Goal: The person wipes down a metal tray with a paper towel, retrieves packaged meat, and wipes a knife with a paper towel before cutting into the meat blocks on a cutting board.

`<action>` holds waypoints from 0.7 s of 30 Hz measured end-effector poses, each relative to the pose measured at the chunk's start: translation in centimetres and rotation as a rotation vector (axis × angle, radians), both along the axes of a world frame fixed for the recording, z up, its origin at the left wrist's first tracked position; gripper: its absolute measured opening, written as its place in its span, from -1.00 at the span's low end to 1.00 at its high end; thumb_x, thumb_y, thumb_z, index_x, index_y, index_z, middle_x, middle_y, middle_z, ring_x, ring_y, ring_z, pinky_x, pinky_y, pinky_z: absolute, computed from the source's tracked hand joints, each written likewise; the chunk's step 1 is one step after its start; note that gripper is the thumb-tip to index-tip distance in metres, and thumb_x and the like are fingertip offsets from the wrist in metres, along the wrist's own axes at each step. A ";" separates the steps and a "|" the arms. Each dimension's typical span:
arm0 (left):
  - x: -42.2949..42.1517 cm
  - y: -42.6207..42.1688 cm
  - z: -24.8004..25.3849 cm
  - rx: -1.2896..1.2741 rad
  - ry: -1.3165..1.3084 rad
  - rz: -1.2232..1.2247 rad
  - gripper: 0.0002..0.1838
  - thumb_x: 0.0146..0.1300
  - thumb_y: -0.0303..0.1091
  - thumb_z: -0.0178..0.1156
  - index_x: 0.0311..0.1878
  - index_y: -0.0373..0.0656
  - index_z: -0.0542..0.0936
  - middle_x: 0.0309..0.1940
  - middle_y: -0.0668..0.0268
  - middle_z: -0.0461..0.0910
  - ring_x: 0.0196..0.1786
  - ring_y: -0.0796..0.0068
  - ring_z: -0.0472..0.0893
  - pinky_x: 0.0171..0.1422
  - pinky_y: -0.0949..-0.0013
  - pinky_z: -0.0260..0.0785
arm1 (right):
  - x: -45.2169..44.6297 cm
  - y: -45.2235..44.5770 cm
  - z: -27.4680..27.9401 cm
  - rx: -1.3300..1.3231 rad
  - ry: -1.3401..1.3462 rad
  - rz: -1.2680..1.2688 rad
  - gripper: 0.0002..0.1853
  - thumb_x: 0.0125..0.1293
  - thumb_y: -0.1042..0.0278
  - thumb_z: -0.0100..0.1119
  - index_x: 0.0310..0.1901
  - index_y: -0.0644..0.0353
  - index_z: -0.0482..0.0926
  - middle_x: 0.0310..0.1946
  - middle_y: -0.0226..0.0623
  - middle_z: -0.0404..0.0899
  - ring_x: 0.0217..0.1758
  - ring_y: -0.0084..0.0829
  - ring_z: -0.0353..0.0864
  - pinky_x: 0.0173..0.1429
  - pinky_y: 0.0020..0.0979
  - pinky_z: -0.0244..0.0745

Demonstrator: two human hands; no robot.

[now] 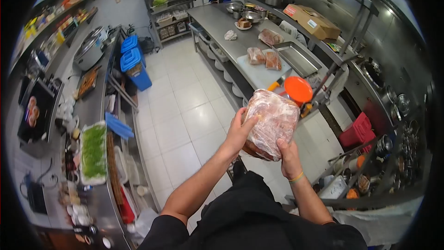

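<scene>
Between my two hands I hold a block of meat in clear plastic wrap [273,119], lifted in front of me over the floor. My left hand [240,129] grips its left side, thumb across the top face. At its lower right corner, my right hand [290,157] is closed on the edge, thumb on top. The fingers beneath are hidden. Beyond it, a white cutting board [247,70] carries two wrapped meat pieces [264,59]. An orange round object [298,90] and a knife with an orange handle [276,84] lie at the counter's near end.
The steel counter [210,16] also bears a metal tray [298,59], another meat piece [270,37] and bowls. A cardboard box [312,21] sits on the shelf above. Blue bins [136,69] stand left. At right are a red bin [357,131] and a crowded rack of pans.
</scene>
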State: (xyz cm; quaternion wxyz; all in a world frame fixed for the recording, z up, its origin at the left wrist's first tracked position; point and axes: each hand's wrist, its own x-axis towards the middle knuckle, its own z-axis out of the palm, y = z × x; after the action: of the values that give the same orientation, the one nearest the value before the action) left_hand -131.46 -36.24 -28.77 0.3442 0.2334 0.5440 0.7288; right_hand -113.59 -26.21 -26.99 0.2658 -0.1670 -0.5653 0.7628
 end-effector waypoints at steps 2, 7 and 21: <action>-5.9 2.9 0.1 -0.017 -0.008 -0.023 -0.22 0.49 -0.05 0.18 0.58 -0.29 0.16 0.37 0.05 0.44 0.43 0.27 0.42 0.52 0.22 0.25 | -6.2 3.1 -1.6 0.020 0.021 -0.005 -0.27 0.45 0.10 0.27 0.46 0.39 0.27 0.37 -0.17 0.44 0.42 -0.36 0.41 0.52 -0.28 0.28; -21.0 10.5 -2.7 -0.036 -0.007 0.057 -0.29 0.48 -0.10 0.23 0.51 -0.28 0.26 0.22 0.11 0.56 0.25 0.39 0.55 0.38 0.33 0.35 | -21.5 11.5 -6.7 0.125 0.022 -0.006 -0.28 0.46 0.10 0.24 0.48 0.39 0.27 0.38 -0.15 0.46 0.41 -0.34 0.45 0.53 -0.30 0.28; -64.0 29.4 -6.7 -0.134 -0.021 0.016 -0.19 0.44 0.12 0.12 0.56 -0.24 0.25 0.45 0.08 0.39 0.50 0.19 0.33 0.61 0.15 0.11 | -64.3 29.9 -9.3 0.081 -0.059 -0.015 -0.35 0.44 0.16 0.30 0.40 0.39 0.35 0.30 -0.17 0.53 0.32 -0.39 0.51 0.41 -0.30 0.43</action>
State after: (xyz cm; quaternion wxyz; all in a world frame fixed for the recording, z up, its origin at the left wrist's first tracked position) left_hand -195.43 -6.88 -35.50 0.3586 0.1979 0.5898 0.6960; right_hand -177.94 3.74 -36.27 0.2613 -0.1831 -0.6019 0.7321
